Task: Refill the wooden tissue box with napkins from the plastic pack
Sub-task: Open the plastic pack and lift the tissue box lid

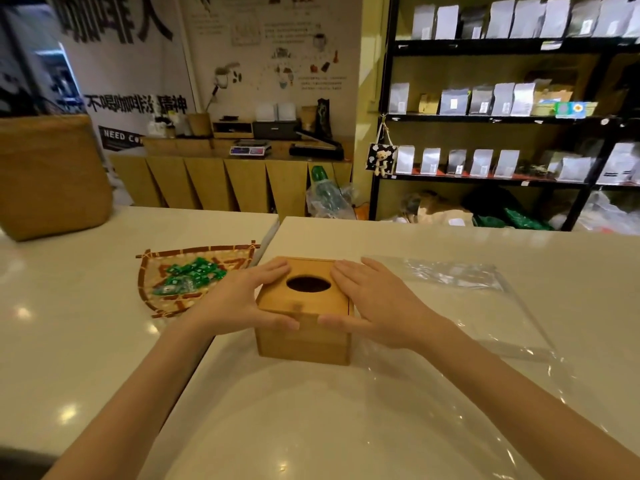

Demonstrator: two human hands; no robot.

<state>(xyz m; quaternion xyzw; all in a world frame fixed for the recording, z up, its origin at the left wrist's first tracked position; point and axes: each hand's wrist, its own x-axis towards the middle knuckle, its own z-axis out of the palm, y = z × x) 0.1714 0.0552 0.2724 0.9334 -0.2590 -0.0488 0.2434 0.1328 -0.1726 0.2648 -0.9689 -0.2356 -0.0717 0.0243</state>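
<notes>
The wooden tissue box stands upright on the white counter, its lid on top with a dark oval hole. My left hand clasps the lid's left side, fingers on the far edge and thumb on the near edge. My right hand mirrors it on the right side. No napkin shows through the hole. The clear plastic pack lies flat and looks empty, to the right of the box and under my right forearm.
A woven bamboo tray with several green wrapped sweets sits left of the box. A brown paper bag stands at the far left. A seam runs between two counter slabs. Shelves with pouches fill the background.
</notes>
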